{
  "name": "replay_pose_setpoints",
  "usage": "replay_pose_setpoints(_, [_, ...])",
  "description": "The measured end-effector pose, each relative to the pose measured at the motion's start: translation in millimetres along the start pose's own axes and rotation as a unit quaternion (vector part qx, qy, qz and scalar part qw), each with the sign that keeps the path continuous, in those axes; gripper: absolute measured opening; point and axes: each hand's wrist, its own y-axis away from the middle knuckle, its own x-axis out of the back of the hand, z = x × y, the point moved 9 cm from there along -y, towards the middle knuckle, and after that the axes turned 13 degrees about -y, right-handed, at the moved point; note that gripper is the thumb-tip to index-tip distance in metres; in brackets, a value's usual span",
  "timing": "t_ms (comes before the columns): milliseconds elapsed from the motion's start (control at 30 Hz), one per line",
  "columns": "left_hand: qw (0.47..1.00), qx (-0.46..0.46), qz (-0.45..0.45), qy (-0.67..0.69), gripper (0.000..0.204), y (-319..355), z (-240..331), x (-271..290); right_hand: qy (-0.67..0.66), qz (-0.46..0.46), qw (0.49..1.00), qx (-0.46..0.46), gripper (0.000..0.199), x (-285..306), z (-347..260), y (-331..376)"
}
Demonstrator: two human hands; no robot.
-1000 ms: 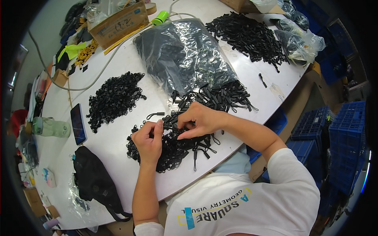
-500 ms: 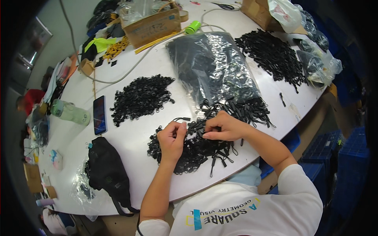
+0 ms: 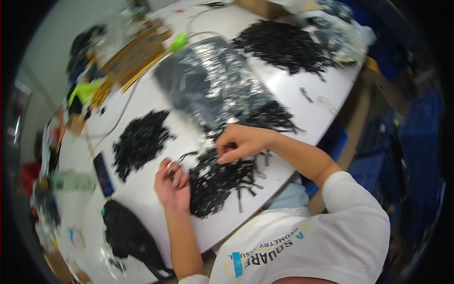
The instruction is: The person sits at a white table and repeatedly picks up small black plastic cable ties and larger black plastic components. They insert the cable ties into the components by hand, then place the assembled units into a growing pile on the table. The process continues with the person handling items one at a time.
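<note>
Right, head view, blurred w/ motion. Landmark: the near pile of black parts (image 3: 222,182), lying on the white counter (image 3: 156,213) close to its front edge, just before the person's chest. Left hand (image 3: 172,182) sits at the pile's left edge, fingers curled shut round a few black pieces. Right hand (image 3: 241,142) rests on the pile's far side, fingertips pinched closed on a thin black part; exact piece too blurred to tell. Beyond the pile, a clear plastic bag of black parts (image 3: 213,90) lies flat. Left of the pile, a second black heap (image 3: 139,142), w/ a dark phone (image 3: 102,174) further left. Far right of the bag, a third heap (image 3: 281,45). Below-left of the pile, a black pouch (image 3: 125,232).
</note>
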Motion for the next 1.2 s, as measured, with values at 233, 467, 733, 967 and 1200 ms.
replay_pose_setpoints(233, [0.955,0.006,0.081,-0.285,0.022,5,0,-10,-0.358,0.444,0.764,0.300,0.033,139,-19,81])
replay_pose_setpoints(467, [0.868,0.033,0.020,-0.495,0.019,7,-4,-14,-0.030,0.446,0.889,0.096,0.021,130,-6,57])
replay_pose_setpoints(733, [0.893,-0.035,-0.013,-0.448,0.025,10,4,-35,0.290,0.257,0.919,-0.072,0.020,74,-10,25])
replay_pose_setpoints(967, [0.855,-0.059,-0.063,-0.511,0.027,14,4,-41,0.346,0.212,0.913,0.037,0.027,53,1,13])
replay_pose_setpoints(1200, [0.873,-0.045,-0.058,-0.482,0.043,14,4,-41,0.377,0.203,0.904,-0.020,0.023,43,1,6])
